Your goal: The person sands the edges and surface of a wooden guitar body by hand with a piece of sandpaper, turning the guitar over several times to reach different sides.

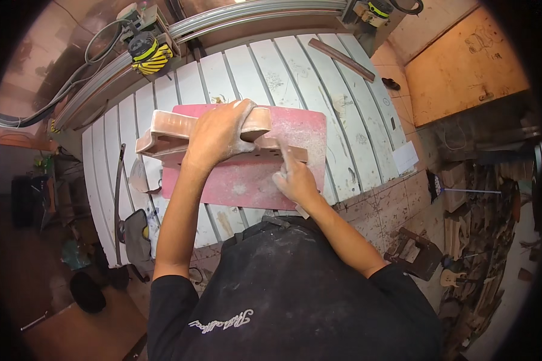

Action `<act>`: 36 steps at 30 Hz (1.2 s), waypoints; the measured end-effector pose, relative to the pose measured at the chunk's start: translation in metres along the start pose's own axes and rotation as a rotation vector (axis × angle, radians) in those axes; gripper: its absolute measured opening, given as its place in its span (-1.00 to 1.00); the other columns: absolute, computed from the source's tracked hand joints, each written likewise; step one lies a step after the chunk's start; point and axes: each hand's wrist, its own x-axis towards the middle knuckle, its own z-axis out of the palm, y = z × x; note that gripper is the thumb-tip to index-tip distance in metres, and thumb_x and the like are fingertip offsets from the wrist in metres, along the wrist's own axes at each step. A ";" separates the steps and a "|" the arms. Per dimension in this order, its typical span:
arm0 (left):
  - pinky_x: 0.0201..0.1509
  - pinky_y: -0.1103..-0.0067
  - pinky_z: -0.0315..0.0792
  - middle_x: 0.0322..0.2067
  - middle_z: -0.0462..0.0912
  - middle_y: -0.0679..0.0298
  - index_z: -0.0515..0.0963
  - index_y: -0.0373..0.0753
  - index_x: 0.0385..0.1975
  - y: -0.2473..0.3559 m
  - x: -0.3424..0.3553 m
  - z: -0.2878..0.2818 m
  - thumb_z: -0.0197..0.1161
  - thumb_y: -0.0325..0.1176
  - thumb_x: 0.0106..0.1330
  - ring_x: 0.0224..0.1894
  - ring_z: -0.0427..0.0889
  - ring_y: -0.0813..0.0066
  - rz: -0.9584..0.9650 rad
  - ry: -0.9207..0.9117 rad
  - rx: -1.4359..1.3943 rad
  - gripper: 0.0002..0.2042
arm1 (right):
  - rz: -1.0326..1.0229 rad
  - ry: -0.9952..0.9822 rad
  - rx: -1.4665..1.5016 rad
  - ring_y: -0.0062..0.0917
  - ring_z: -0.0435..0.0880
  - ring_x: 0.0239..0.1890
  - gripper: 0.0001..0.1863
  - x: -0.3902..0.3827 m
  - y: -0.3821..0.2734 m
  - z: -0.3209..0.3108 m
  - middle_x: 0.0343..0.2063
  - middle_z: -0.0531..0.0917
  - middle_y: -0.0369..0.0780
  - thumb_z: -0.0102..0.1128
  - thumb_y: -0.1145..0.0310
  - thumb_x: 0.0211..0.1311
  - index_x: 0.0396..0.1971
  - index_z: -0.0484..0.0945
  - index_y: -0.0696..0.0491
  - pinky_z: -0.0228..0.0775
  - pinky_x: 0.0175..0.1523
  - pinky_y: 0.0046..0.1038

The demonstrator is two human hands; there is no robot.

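My left hand [220,133] is closed over the upper edge of a thick, curved wooden workpiece [173,125], pale with dust. The piece looks like a guitar body stood on its side, with a rounded notch at its left end. Below my hand, small dark holes show along its lower part. My right hand [296,182] is just right of it, index finger stretched toward the wood near the holes and thumb apart. The other fingers are curled, and I see nothing in them. Beneath the workpiece lies a dusty pink mat [223,191].
The mat rests on a white slatted table [358,129]. A brown wooden strip [342,59] lies at its far right, near a white paper [405,157]. Metal rails [253,18] cross behind. A long dark strip [119,204] and a grey pouch [138,234] are at the left.
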 end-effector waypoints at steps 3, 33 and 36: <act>-0.08 0.19 0.50 -0.23 0.66 0.05 0.50 -0.20 -0.11 0.011 0.002 -0.002 0.59 -0.12 -0.15 -0.13 0.64 -0.04 -0.024 0.016 0.025 -0.41 | 0.208 -0.173 0.241 -0.13 0.64 -0.47 0.06 -0.006 0.073 0.024 -0.54 0.59 -0.01 0.21 0.38 0.05 0.57 -0.11 -0.30 0.49 -0.25 -0.18; -0.15 0.31 0.58 -0.34 0.70 0.07 0.60 -0.23 -0.18 -0.004 -0.027 -0.005 0.58 -0.18 -0.15 -0.28 0.71 0.07 0.061 0.387 -0.073 -0.50 | 0.619 0.366 1.156 -0.77 0.21 -0.74 -0.66 -0.024 0.120 -0.050 -0.46 0.47 -0.39 0.10 0.05 0.50 -0.07 0.47 0.04 0.03 -0.70 -0.62; -0.15 0.44 0.59 -0.40 0.68 0.12 0.58 -0.30 -0.18 -0.016 -0.041 -0.021 0.56 -0.28 -0.15 -0.32 0.72 0.29 0.027 0.504 -0.282 -0.51 | 0.539 0.286 1.275 -0.85 0.19 -0.72 -0.62 -0.019 0.067 -0.094 -0.42 0.48 -0.39 0.08 -0.01 0.50 -0.08 0.49 0.02 -0.05 -0.69 -0.70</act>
